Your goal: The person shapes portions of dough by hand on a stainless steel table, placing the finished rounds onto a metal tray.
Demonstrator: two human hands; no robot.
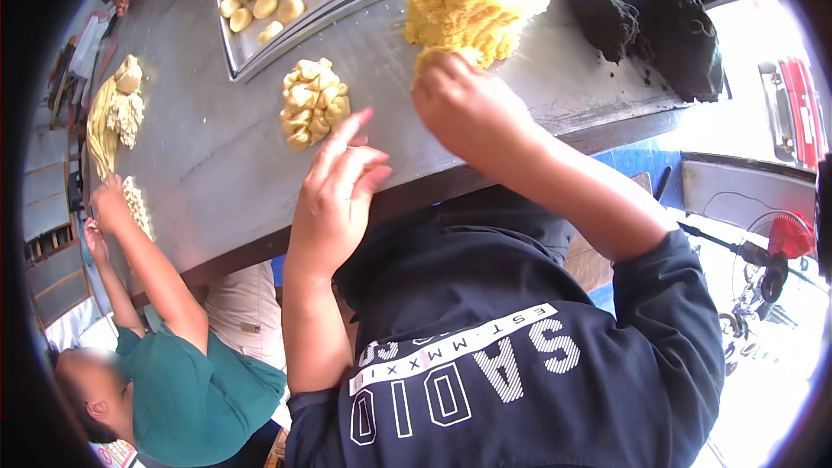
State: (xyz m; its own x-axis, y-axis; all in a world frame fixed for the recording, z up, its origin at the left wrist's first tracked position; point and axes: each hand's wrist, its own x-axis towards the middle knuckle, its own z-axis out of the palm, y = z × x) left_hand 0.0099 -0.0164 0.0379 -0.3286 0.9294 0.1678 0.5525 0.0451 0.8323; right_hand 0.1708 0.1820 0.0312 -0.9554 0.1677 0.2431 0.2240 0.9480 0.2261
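Note:
My right hand (465,101) is at the near edge of a large yellow crumbly mass (474,10), its fingers closed on a bit of it. My left hand (341,185) is raised near the table's edge with its fingers apart and nothing in it. Just beyond the left fingertips lies a heap of small pale dough pieces (314,104). Two dark, nearly black lumps (676,32) rest on the metal tabletop (214,143), to the right of the yellow mass.
A metal tray (237,71) with many round pale dough pieces stands at the table's far side. On the left a co-worker in a green shirt (188,383) reaches to more dough (107,117). Another person's hands rest at the upper left. A fan (773,247) stands at right.

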